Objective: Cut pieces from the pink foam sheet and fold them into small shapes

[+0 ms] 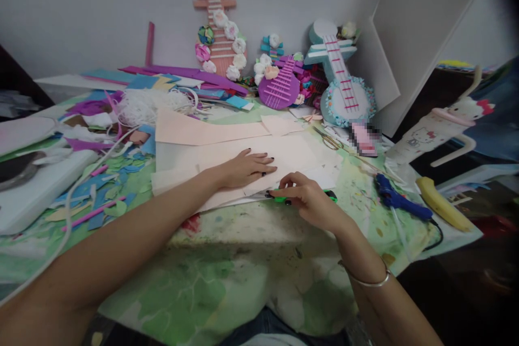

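Note:
My left hand (246, 167) lies flat, fingers stretched out, pressing on a pale peach foam sheet (300, 154) in the middle of the table. Just right of it, my right hand (310, 197) is closed around a green cutter (284, 198) whose tip rests at the sheet's near edge. A second peach sheet (194, 130) lies behind the first.
Foam guitar models with flowers (221, 38) (279, 84) (344, 92) lean on the back wall. Scissors (330, 140), a blue glue gun (395, 197) and a banana (440, 203) lie at the right. Coloured foam scraps (105, 184) and white cord (150, 105) crowd the left.

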The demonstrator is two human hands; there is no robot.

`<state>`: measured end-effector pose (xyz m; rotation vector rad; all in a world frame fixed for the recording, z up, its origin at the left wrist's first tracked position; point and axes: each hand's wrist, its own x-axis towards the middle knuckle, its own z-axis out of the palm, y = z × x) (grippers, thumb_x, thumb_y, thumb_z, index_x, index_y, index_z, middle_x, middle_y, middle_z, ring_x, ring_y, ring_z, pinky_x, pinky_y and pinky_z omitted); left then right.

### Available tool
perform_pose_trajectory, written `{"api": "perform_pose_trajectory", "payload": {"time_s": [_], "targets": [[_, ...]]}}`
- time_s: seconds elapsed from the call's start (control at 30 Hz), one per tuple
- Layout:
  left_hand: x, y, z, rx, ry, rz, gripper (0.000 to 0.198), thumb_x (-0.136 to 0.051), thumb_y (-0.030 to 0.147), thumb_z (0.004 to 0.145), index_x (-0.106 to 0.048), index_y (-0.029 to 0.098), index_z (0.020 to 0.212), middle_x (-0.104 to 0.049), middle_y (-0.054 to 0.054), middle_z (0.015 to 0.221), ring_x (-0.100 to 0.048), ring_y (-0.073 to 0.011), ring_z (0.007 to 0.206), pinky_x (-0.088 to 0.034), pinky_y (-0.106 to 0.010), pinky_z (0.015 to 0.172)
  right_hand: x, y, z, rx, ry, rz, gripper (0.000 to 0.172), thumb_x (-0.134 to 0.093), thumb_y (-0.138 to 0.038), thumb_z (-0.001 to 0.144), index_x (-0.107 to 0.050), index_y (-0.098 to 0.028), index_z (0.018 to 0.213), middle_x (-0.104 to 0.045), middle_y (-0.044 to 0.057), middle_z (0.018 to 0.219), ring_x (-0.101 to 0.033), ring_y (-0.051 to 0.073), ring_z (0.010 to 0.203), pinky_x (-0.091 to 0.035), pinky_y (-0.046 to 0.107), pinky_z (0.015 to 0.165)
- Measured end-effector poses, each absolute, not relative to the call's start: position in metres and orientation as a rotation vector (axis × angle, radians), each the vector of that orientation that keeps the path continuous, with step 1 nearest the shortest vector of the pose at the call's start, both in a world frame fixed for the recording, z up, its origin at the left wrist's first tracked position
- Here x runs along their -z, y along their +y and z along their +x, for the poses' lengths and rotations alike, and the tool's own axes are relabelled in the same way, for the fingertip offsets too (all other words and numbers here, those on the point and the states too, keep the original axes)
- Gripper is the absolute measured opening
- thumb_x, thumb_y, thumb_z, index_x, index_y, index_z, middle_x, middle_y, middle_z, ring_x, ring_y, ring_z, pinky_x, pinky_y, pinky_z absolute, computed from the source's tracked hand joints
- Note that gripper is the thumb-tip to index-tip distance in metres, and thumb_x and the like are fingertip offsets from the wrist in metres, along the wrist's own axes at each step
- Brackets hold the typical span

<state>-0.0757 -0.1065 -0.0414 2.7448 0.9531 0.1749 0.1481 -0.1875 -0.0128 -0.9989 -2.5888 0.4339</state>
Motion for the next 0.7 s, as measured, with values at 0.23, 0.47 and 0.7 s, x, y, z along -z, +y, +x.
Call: {"api": "perform_pose_trajectory", "payload": {"time_s": [0.23, 0.47, 0.7], "targets": [[0.043, -0.106, -0.076, -0.196, 0.946, 2.749, 0.044, -0.030, 0.027, 0.097, -0.041, 0.033, 0.139, -0.030, -0.001, 0.152, -0.022, -0.0202, 0.141, -0.011, -0.049, 0.112, 0.013, -0.185, 0.143, -0.419, -2.601, -0.989, 0.067, -0.039, 0.012, 0.065, -0.068, -0.025, 0.112, -0.056, 0.009, 0.098, -0.050, 0.020, 0.093, -0.042, 0.034, 0.080], [0.043, -0.106, -0.076, -0.192, 0.948, 2.753, 0.043, -0.029, 0.028, 0.097, -0.041, 0.033, 0.138, -0.029, -0.001, 0.152, -0.022, -0.0200, 0.141, -0.011, -0.049, 0.112, 0.014, -0.187, 0.144, -0.420, -2.614, -0.961, 0.068, -0.039, 0.013, 0.063, -0.068, -0.025, 0.112, -0.056, 0.009, 0.098, -0.049, 0.020, 0.092, -0.042, 0.034, 0.079], [0.041, -0.107, -0.075, -0.177, 0.947, 2.753, 0.044, -0.028, 0.027, 0.097, -0.040, 0.033, 0.139, -0.029, -0.001, 0.152, -0.022, -0.0203, 0.141, -0.012, -0.050, 0.111, 0.013, -0.192, 0.154, -0.423, -2.574, -0.997, 0.068, -0.038, 0.013, 0.063, -0.069, -0.026, 0.110, -0.056, 0.008, 0.096, -0.050, 0.019, 0.091, -0.043, 0.033, 0.077]]}}
